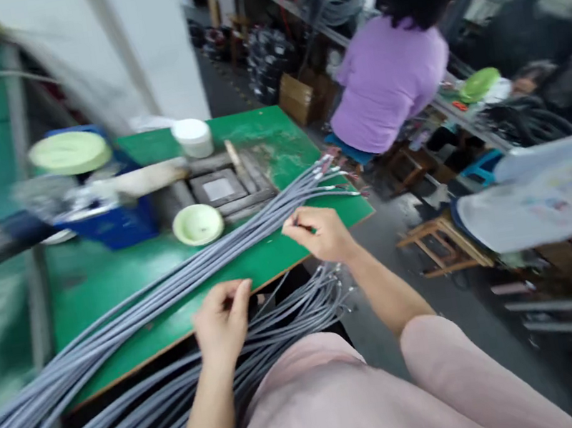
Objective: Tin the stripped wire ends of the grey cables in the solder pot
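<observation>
**Beside the green table, two hands and two bunches of gray cables**

On the green table (pixel 92 292) lies one bunch of cables (pixel 191 271), running long and slanted. Below the table's edge, near the person's lap, is a second bunch (pixel 296 313). There are too many cables to count.

The right hand (pixel 321 230) is just beside the table bunch. Its thumb and finger tips are close together, but I cannot tell if they pinch something tiny. The left hand (pixel 223 318) is by the table's edge, fingers curled with a little gap; I cannot tell if it holds anything.

I count one blue box (pixel 108 224) with blurry pale stuff on top, one white tub (pixel 194 138) whose inside I cannot see, and one pale green bowl (pixel 198 224) with a dark speck in it. One co-worker in a purple shirt (pixel 389 78) faces away.
</observation>
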The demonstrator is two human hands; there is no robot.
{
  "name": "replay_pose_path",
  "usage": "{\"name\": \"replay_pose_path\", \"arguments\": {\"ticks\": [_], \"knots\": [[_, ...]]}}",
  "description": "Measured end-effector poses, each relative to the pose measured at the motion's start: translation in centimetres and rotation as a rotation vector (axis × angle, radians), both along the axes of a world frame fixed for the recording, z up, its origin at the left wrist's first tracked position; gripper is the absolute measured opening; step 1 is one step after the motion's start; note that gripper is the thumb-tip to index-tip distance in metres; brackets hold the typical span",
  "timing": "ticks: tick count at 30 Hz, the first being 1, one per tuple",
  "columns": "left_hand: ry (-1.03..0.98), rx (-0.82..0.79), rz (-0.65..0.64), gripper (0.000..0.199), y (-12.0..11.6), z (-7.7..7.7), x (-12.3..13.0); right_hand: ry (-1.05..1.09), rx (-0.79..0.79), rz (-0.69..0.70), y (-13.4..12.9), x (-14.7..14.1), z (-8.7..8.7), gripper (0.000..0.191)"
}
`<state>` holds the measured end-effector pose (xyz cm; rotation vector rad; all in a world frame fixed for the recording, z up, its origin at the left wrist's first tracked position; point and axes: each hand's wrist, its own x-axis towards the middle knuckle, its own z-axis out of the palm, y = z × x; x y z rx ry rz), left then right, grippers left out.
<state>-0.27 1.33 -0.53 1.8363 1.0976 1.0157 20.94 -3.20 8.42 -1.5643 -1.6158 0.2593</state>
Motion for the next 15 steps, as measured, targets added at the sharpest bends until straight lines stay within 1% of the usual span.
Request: {"name": "replay_pose_path", "arguments": {"ticks": [2, 4, 7, 9, 12, 15], "knots": [[0.013, 0.021, -0.038, 0.018, 0.1, -0.4, 0.4, -0.042, -0.01, 0.028, 2.5, 0.3, 1.0, 0.024], [0.021, 0.045, -0.042, 0.017, 0.3, -0.7, 0.7, -0.104, -0.033, 0.072, 5.6, 0.0, 1.4, 0.027], [0.041, 0.079, -0.042, 0.017, 0.3, -0.8, 0.7, -0.233, -0.109, 0.131, 10.0, -1.3, 1.4, 0.029], [0.072, 0.114, -0.056, 0.018, 0.2, -0.8, 0.5, -0.359, -0.193, 0.153, 12.3, -2.5, 1.2, 0.027], [0.115, 0.169, -0.072, 0.019, 0.1, -0.9, 0.4, -0.579, -0.311, 0.172, 14.7, -4.2, 0.7, 0.023], [0.129, 0.199, -0.074, 0.018, 0.2, -1.0, 0.3, -0.741, -0.408, 0.209, 16.0, -5.5, 0.3, 0.022]]}}
